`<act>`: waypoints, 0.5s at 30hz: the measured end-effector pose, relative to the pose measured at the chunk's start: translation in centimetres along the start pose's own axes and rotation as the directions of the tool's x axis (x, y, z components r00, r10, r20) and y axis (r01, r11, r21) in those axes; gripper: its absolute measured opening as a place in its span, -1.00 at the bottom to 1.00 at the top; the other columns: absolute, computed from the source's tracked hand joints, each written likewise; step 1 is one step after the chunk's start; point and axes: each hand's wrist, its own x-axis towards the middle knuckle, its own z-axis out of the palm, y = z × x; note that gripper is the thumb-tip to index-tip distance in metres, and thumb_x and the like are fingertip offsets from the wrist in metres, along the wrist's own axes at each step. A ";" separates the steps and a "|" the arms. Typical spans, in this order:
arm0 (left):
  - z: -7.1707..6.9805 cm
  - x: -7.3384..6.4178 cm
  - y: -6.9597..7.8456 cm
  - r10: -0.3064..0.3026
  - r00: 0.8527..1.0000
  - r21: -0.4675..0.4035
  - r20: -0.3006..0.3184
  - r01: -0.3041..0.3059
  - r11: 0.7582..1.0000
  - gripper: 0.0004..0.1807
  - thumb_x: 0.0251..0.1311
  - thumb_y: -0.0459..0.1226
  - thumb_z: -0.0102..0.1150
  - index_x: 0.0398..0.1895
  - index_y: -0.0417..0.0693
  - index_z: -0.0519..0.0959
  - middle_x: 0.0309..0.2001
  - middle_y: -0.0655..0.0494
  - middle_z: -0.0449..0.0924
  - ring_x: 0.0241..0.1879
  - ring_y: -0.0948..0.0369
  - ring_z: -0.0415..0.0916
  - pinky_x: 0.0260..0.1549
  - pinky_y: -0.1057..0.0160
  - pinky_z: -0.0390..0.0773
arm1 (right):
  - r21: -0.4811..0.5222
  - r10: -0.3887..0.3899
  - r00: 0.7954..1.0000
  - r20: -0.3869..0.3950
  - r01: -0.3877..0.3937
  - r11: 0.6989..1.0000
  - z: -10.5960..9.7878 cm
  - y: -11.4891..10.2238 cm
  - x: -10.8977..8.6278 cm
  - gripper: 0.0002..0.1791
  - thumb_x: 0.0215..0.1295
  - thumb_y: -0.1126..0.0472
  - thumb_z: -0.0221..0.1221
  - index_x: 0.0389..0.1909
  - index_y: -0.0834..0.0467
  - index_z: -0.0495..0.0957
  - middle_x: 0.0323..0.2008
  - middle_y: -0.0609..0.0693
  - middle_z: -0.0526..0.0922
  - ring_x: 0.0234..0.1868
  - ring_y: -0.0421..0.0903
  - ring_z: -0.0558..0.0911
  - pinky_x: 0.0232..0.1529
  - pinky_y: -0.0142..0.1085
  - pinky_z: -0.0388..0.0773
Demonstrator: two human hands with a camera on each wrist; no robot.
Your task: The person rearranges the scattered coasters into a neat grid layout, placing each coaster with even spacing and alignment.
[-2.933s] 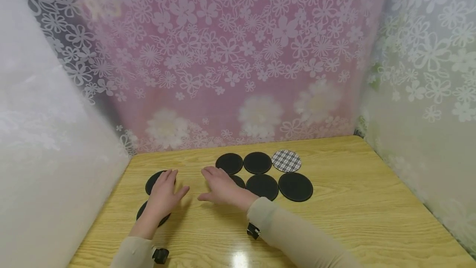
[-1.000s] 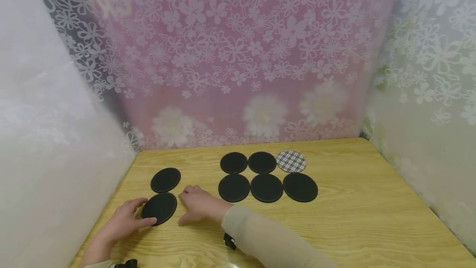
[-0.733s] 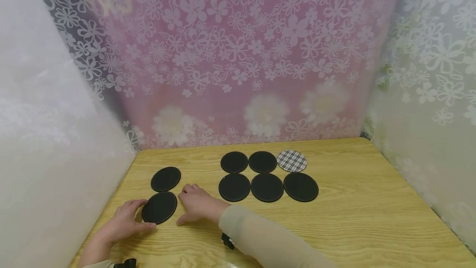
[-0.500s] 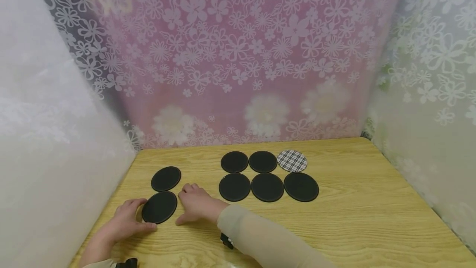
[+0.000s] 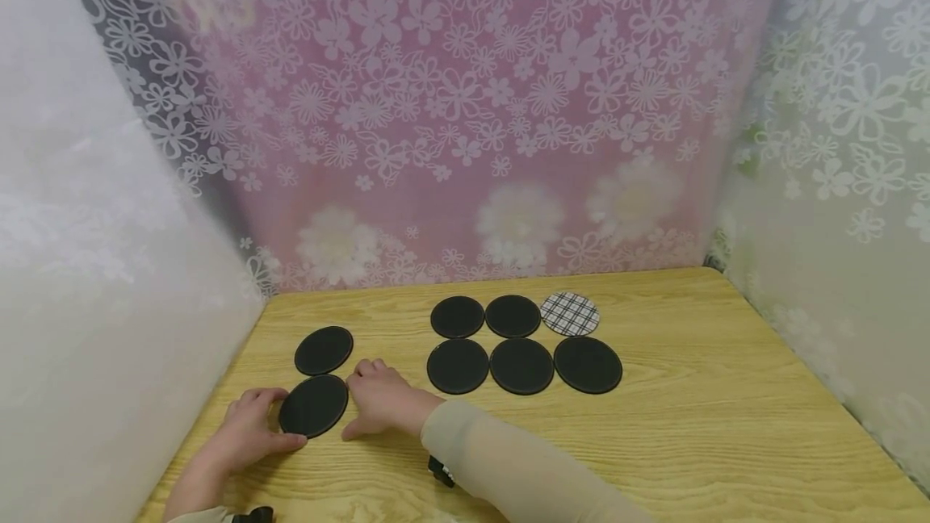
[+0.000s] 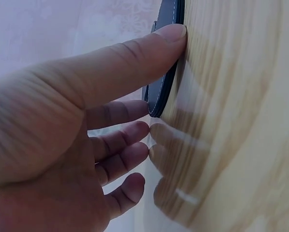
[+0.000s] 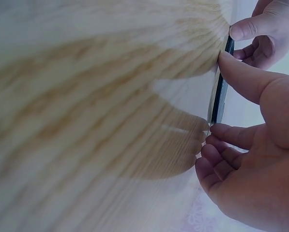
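Two round black coasters lie at the left of the wooden table. My left hand (image 5: 245, 430) holds the nearer black coaster (image 5: 314, 407) by its rim, thumb at the lower edge and index finger at the left edge. In the left wrist view, the thumb presses the stitched rim of that coaster (image 6: 164, 82). My right hand (image 5: 383, 400) rests on the table at the coaster's right side, fingertips by its edge and thumb apart below. The right wrist view shows the coaster edge-on between both hands. Just behind lies the farther black coaster (image 5: 324, 350).
Right of the hands, two rows of coasters lie edge to edge on the table (image 5: 697, 426). All are black, like the front middle coaster (image 5: 521, 366), except a white plaid coaster (image 5: 570, 314) at the back right. Flowered curtains (image 5: 465, 119) enclose the table.
Since the earliest frame, both hands have come down toward the front left, to either side of the nearer coaster. In the last half second, that coaster has shifted very slightly right; the hands barely moved.
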 end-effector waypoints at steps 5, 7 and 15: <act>-0.1 -0.1 0.3 0.004 1.000 -0.019 0.004 -0.004 1.000 0.02 0.07 0.01 0.76 0.41 -0.46 0.47 0.38 -0.59 0.35 0.35 -0.57 0.26 0.26 -0.57 0.36 | 0.020 0.011 1.000 -0.001 -0.011 1.000 -0.1 -0.1 0.2 -0.13 0.29 -0.42 0.48 0.45 0.03 0.60 0.39 -0.11 0.50 0.28 -0.15 0.44 0.29 -0.31 0.47; -0.1 -0.1 0.3 0.002 1.000 -0.022 0.008 -0.002 1.000 0.02 0.08 0.01 0.76 0.41 -0.47 0.47 0.37 -0.59 0.36 0.34 -0.56 0.26 0.25 -0.57 0.36 | 0.018 0.010 1.000 -0.007 -0.010 1.000 -0.1 -0.2 0.2 -0.13 0.29 -0.42 0.48 0.44 0.04 0.61 0.38 -0.11 0.50 0.27 -0.15 0.44 0.28 -0.31 0.47; 0.0 0.0 0.8 0.013 1.000 -0.041 -0.003 -0.013 0.999 -0.05 0.05 -0.05 0.78 0.33 -0.48 0.51 0.25 -0.45 0.52 0.29 -0.47 0.38 0.25 -0.50 0.39 | 0.035 0.033 0.999 -0.032 -0.032 0.999 -0.3 -0.4 0.0 -0.17 0.27 -0.40 0.51 0.36 0.07 0.64 0.32 -0.08 0.53 0.18 -0.14 0.47 0.24 -0.33 0.49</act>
